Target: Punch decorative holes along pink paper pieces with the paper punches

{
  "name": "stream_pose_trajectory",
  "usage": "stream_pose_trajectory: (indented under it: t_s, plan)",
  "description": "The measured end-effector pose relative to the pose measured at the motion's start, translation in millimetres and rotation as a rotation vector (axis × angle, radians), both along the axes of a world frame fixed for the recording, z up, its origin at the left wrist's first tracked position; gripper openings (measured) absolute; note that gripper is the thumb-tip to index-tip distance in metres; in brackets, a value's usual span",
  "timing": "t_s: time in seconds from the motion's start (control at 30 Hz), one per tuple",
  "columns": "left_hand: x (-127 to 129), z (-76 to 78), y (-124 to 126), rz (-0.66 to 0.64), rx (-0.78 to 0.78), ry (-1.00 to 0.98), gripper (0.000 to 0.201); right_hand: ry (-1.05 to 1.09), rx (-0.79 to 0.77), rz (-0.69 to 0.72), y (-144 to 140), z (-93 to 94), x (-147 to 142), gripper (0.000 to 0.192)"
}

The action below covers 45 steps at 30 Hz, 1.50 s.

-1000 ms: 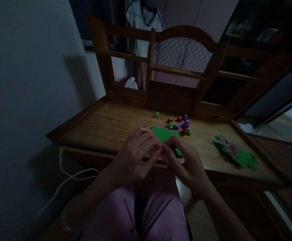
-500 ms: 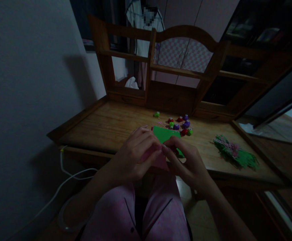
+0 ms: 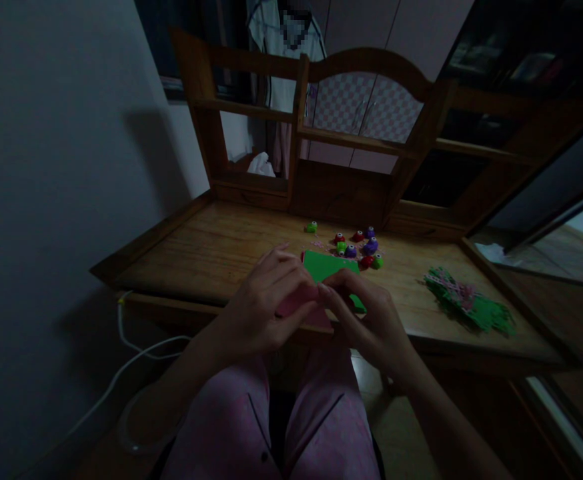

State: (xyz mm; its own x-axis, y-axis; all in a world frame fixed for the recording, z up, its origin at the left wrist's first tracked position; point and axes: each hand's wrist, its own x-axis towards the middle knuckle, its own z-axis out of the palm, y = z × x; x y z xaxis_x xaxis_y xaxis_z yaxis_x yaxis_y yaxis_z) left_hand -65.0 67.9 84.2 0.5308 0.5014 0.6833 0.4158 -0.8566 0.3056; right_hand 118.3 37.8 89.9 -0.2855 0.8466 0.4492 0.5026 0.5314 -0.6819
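Note:
A sheet of pink paper (image 3: 316, 320) is held over the desk's front edge, partly covered by my fingers. My left hand (image 3: 274, 300) is closed on it, thumb below and fingers curled above. Fingertips of my right hand (image 3: 364, 310) pinch at the sheet's upper edge, touching the left fingertips; the exact spot pinched is hidden. Just behind, green paper (image 3: 326, 265) lies on the desk with a red edge showing at its left corner, partly hidden by my right hand.
Several small red, green and purple objects with eye-like tops (image 3: 350, 251) stand behind the green paper among pink scraps. At right lies a pile of cut green and pink paper (image 3: 471, 301). A wooden shelf (image 3: 341, 190) backs the desk; a white cable (image 3: 144, 352) hangs left.
The view has shifted slightly. Both hands stay together at the pink paper, with only small finger movement; its lower corner sits a little higher.

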Motion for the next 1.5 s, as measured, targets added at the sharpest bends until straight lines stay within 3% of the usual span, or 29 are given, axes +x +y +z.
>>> stream_pose_trajectory:
  t_s: [0.6,0.87,1.13,1.5]
  plan:
    - [2,-7.4,3,0.016,0.102,-0.031,0.005,0.113,-0.103,-0.023,5,-3.6,-1,0.021]
    - [-2,-6.8,6,-0.020,-0.011,-0.043,0.005,0.143,-0.179,0.054,4,-2.7,7,0.018]
    - [-3,-3.7,7,-0.089,-0.139,-0.058,0.007,0.069,-0.142,0.100,3,-2.8,8,0.016]
    - [-1,-3.9,1,-0.070,-0.029,-0.082,0.003,0.079,-0.069,0.064,-1,-1.7,3,0.015]
